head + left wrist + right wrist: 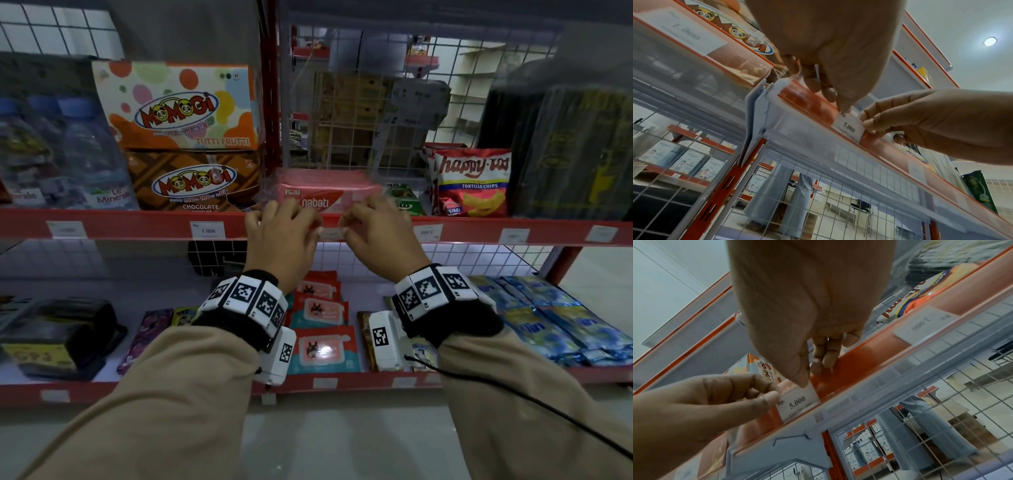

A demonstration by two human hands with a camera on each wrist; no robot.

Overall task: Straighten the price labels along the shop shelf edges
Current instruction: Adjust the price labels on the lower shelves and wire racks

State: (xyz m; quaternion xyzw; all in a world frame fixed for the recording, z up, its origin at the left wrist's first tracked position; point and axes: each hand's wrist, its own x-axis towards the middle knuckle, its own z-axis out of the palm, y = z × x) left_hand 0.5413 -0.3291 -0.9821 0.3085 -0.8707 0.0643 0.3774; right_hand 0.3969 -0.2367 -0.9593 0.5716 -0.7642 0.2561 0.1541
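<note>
A white price label reading 5.000 sits in the clear strip of the red shelf edge, below a pink Nabati pack. My left hand pinches the label's left end, thumb on its front and fingers curled over the strip. My right hand pinches its right end the same way. In the left wrist view the label lies between my left thumb and the right hand. In the right wrist view the label looks level in the strip, between my right hand and left hand.
Other labels along the same edge: a 1.000 label to the left, an upside-down 2.000 label to the right, and two more further right. Momogi boxes, water bottles and a chips bag stand on the shelf. A person stands behind the wire mesh.
</note>
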